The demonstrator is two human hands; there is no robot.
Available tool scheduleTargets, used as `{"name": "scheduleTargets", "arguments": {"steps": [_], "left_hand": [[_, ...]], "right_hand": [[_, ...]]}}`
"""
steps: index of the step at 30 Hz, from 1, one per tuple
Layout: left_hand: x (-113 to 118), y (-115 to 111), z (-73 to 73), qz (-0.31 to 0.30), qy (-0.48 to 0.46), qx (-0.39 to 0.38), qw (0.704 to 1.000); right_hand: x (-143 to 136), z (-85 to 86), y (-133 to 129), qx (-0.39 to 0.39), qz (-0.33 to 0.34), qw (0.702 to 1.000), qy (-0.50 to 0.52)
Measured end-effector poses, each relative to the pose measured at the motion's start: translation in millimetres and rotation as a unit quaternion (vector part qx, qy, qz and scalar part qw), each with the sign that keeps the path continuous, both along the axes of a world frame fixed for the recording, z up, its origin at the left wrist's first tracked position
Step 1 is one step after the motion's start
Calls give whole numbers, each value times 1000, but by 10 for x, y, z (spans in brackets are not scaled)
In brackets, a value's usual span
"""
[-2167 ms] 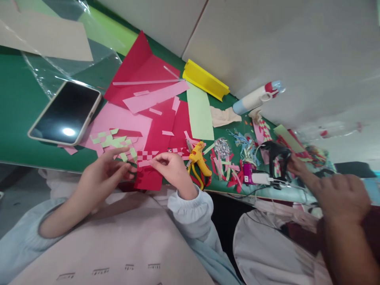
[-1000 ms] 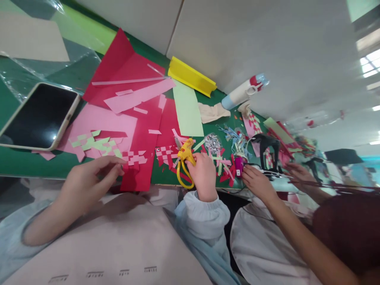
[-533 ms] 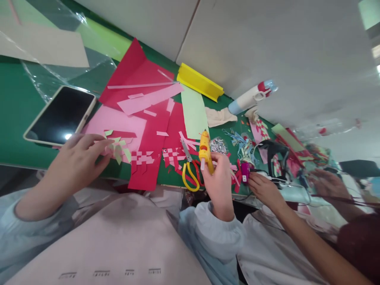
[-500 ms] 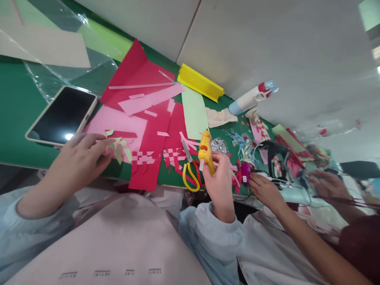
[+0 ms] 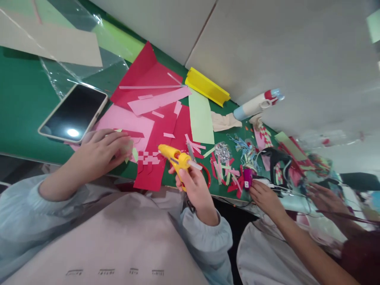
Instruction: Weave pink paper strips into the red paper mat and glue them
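Observation:
My right hand (image 5: 194,186) grips a yellow hot glue gun (image 5: 175,156) by its handle. Its nozzle points left, above the pink-and-red woven paper fish (image 5: 147,158), and a whitish glue stick juts from the back. My left hand (image 5: 103,152) is curled over a light green paper piece (image 5: 135,154), fingers together; most of the piece is hidden under them. Scissors (image 5: 206,174) lie beneath the glue gun, largely covered by it and my hand. Pink paper (image 5: 118,118) and red paper (image 5: 151,176) are spread around the woven fish.
A phone (image 5: 74,113) lies left of the papers. Behind stand a yellow channel-shaped piece (image 5: 208,87) and a bottle (image 5: 252,107). Paper strips (image 5: 227,170) and a round container of small bits (image 5: 222,151) sit to the right. A co-worker's hand (image 5: 265,198) touches a purple object (image 5: 247,178).
My right hand has swung the glue gun left and tipped it from upright to nozzle-left, over the woven pieces. My left hand now covers more of the green paper. The view has shifted slightly.

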State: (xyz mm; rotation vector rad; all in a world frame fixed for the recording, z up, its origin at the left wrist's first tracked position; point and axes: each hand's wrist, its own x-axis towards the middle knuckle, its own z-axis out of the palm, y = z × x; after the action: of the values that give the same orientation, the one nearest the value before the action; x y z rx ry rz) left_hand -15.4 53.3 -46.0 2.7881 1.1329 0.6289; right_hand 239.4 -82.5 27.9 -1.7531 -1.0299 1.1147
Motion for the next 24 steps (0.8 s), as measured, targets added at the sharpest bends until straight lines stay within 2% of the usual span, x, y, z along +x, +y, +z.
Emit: {"name": "scheduleTargets", "arguments": {"steps": [3,7,12,17,24], "left_hand": [[-32,-60,17,7,-25,-16,1000],[-92,-199,-10,36,-60,-43,997],[-167,-266,-139,-6,-80,41,996],[-184,-243,-230,-43,-66,87,993],[-192,-228,-253,-47,-68,101,991]], "right_hand": [[-138,-83,53,-36,1,993,110],[-214,-226,86,-41,2,991,128],[-255,-330,109,-48,8,987,155],[-326,-312,150,-74,14,989,127],[-335,-273,133,-131,17,990,54]]}}
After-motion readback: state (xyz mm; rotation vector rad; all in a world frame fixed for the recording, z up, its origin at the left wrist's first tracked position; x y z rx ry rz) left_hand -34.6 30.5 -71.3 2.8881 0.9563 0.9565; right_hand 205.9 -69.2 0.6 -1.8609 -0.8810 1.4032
